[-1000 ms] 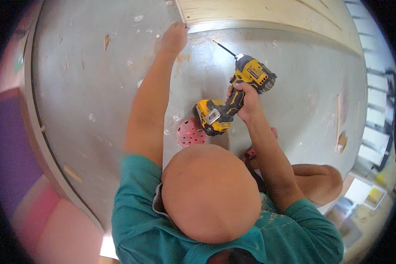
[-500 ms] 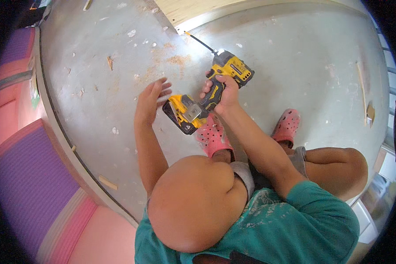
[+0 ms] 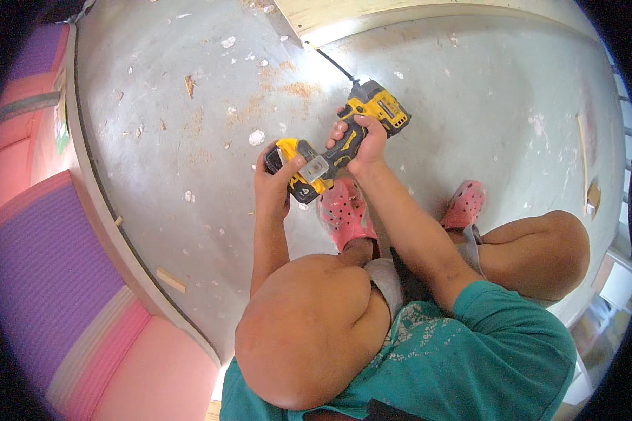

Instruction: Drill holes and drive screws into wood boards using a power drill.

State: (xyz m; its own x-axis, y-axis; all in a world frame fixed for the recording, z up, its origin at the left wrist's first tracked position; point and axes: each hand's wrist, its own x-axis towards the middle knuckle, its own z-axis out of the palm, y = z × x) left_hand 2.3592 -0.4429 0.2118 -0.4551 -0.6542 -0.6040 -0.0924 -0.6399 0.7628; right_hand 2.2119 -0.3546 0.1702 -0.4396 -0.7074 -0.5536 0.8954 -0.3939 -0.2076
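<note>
A yellow and black cordless drill (image 3: 369, 116) hangs over the grey floor in front of my bent knees. My right hand (image 3: 358, 140) grips its handle. The left hand (image 3: 277, 182) clasps the battery pack (image 3: 305, 172) at the foot of the drill. A long thin bit (image 3: 330, 59) points up and left, its tip at the corner of a pale wooden board (image 3: 344, 14). My feet in pink clogs (image 3: 344, 214) stand just below the drill.
Sawdust (image 3: 298, 88) and small wood chips lie scattered on the concrete floor (image 3: 189, 126). A thin wooden strip (image 3: 105, 210) borders the floor on the left, with pink and purple surfaces (image 3: 42, 266) beyond it. Wood scraps (image 3: 590, 189) lie at the right edge.
My left hand left the board's corner, came down and closed on the drill's battery pack. The drill stayed in my right hand, its bit still near the board.
</note>
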